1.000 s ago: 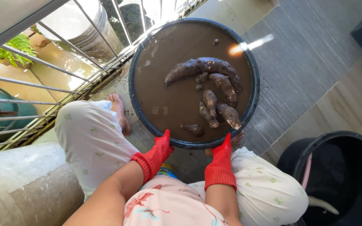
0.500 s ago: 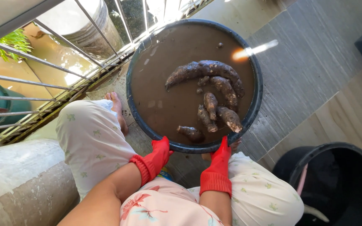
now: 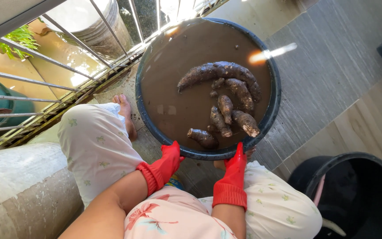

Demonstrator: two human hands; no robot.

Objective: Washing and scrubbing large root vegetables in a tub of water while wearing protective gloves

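Observation:
A round dark blue basin (image 3: pixel 273 75) full of muddy brown water stands on the floor in front of me. Several muddy cassava roots (image 3: pixel 226 88) lie in the water, mostly on its right side. Both my hands wear red rubber gloves. My left hand (image 3: pixel 168 160) grips the basin's near rim at the left. My right hand (image 3: pixel 235 166) grips the near rim a little further right. My knees in pale patterned trousers sit on either side of my arms, and my bare left foot (image 3: pixel 126 113) rests beside the basin.
A black bucket (image 3: pixel 354 194) stands at the lower right on the tiled floor. A metal railing (image 3: pixel 67 84) runs along the left, with a metal drum (image 3: pixel 93 22) and green plants beyond it. A thick grey concrete pipe (image 3: pixel 18 190) lies at the lower left.
My view has shifted slightly. Both gloved hands stay on the near rim; the basin and roots look unmoved.

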